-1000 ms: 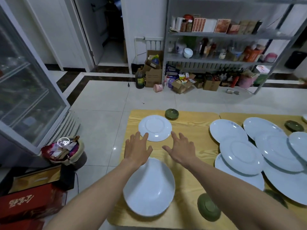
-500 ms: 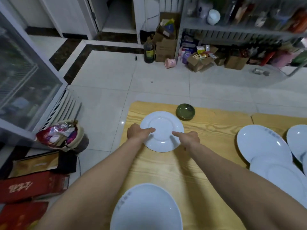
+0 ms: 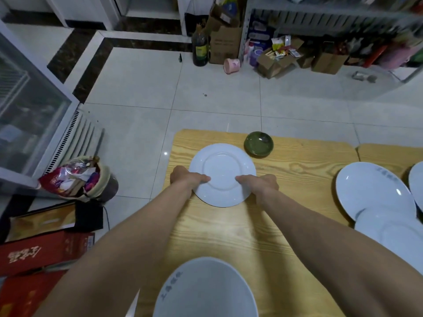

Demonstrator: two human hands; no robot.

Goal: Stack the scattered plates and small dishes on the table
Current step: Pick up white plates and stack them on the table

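A small white plate (image 3: 222, 165) lies near the far left corner of the wooden table (image 3: 297, 177). My left hand (image 3: 185, 178) grips its left rim, thumb on top. My right hand (image 3: 261, 183) grips its right rim the same way. Just beyond the plate sits a small green dish (image 3: 258, 145). A large white plate (image 3: 206, 291) lies at the near edge between my forearms. More white plates (image 3: 373, 191) overlap on the right side of the table.
Left of the table on the tiled floor are a full waste basket (image 3: 80, 179), red boxes (image 3: 43, 250) and a glass-door fridge (image 3: 27, 106). Across the floor stand a dark bottle (image 3: 200, 46), cardboard boxes (image 3: 225, 42) and a metal shelf.
Both hands went from flat on the table to the small plate and now hold its two sides. The view has dropped lower and moved closer to the table.
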